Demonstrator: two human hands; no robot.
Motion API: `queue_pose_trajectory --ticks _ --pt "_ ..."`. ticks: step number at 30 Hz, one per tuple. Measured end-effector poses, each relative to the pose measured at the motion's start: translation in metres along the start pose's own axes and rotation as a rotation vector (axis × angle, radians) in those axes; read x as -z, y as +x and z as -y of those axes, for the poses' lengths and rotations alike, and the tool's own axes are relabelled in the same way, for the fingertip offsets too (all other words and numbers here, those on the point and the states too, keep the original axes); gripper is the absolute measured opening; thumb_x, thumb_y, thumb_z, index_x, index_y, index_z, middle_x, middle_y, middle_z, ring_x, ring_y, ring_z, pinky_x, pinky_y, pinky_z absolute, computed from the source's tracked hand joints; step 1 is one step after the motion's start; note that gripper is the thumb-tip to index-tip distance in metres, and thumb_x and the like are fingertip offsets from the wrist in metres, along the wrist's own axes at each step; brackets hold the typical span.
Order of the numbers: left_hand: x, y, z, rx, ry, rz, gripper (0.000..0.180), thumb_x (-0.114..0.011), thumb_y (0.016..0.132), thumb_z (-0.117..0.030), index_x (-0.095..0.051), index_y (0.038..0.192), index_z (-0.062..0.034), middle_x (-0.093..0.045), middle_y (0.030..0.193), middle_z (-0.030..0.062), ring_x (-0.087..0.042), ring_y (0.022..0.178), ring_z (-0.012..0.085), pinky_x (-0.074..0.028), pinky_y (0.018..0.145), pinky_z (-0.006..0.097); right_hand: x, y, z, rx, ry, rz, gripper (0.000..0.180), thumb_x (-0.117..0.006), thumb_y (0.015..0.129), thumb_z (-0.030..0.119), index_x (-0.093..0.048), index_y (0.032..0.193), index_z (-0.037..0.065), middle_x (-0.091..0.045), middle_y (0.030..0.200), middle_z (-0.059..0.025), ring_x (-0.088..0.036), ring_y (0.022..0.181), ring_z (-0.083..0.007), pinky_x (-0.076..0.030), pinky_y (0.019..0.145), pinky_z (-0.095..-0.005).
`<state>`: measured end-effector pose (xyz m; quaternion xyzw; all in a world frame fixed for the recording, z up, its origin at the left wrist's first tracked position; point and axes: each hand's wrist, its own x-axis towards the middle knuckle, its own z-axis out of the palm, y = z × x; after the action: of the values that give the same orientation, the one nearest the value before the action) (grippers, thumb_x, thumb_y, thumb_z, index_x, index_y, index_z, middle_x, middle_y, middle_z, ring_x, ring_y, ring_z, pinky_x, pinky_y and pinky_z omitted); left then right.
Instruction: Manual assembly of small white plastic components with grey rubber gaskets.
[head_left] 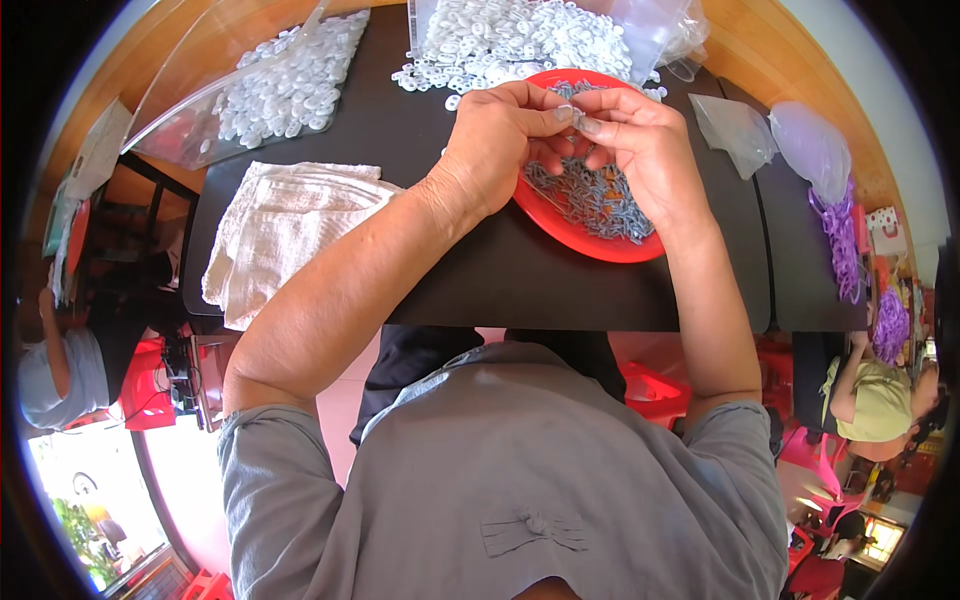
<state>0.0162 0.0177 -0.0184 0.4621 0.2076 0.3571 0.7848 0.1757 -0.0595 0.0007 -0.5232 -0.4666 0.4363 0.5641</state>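
My left hand (pixel 495 135) and right hand (pixel 640 140) meet fingertip to fingertip, both pinched narrow on one small white ring (pixel 566 112) held just above the red plate (pixel 590 245). I judge the ring light, stiff and slippery, best nipped by its rim. Under my hands the plate holds a heap of grey clips (pixel 600 200), thin and easily tangled. Beyond the hands lies a pile of white rings (pixel 500 40); another sits in a clear bag (pixel 270 85) to the far left. A white towel (pixel 280 225) lies beside my left forearm, purple pieces (pixel 840 235) well off right.
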Motion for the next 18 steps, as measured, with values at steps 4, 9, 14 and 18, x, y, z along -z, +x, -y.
queue_pose_trajectory --ticks 4,9,14,18 --pt "-0.0007 -0.0007 0.0015 -0.019 0.012 -0.002 0.008 -0.063 0.087 -0.001 -0.061 0.090 0.0058 -0.064 0.079 0.0124 -0.062 0.063 0.0197 -0.051 0.053 0.030 0.0005 0.0008 -0.0011 -0.024 0.042 -0.006 0.024 -0.060 0.088 0.005 -0.063 0.110 -0.005 -0.066 0.094 -0.0088 -0.063 0.079 -0.0149 -0.046 0.066 -0.0253" --pt "0.0003 -0.0004 0.0040 0.032 0.004 -0.050 0.009 -0.064 0.086 -0.002 -0.061 0.090 0.0051 -0.063 0.077 0.0112 -0.060 0.060 0.0187 -0.049 0.050 0.029 0.0017 0.0000 -0.0024 0.057 0.038 -0.069 0.020 -0.060 0.089 0.005 -0.063 0.107 -0.004 -0.066 0.092 -0.0075 -0.062 0.078 -0.0144 -0.047 0.067 -0.0252" --pt "-0.0023 -0.0038 0.0023 0.029 0.003 -0.095 0.009 -0.064 0.085 -0.003 -0.061 0.089 0.0045 -0.062 0.076 0.0102 -0.059 0.059 0.0182 -0.047 0.047 0.029 -0.0038 -0.0036 -0.0011 0.129 -0.010 -0.106 0.018 -0.062 0.088 0.004 -0.064 0.105 -0.002 -0.066 0.092 -0.0063 -0.062 0.079 -0.0130 -0.047 0.067 -0.0242" --pt "-0.0036 -0.0040 0.0023 0.015 0.019 -0.111 0.009 -0.065 0.085 -0.003 -0.061 0.089 0.0045 -0.062 0.075 0.0098 -0.059 0.058 0.0173 -0.047 0.046 0.029 -0.0062 -0.0051 -0.0008 0.151 -0.038 -0.122 0.018 -0.063 0.087 0.003 -0.065 0.105 -0.001 -0.066 0.091 -0.0052 -0.062 0.079 -0.0122 -0.047 0.067 -0.0233"
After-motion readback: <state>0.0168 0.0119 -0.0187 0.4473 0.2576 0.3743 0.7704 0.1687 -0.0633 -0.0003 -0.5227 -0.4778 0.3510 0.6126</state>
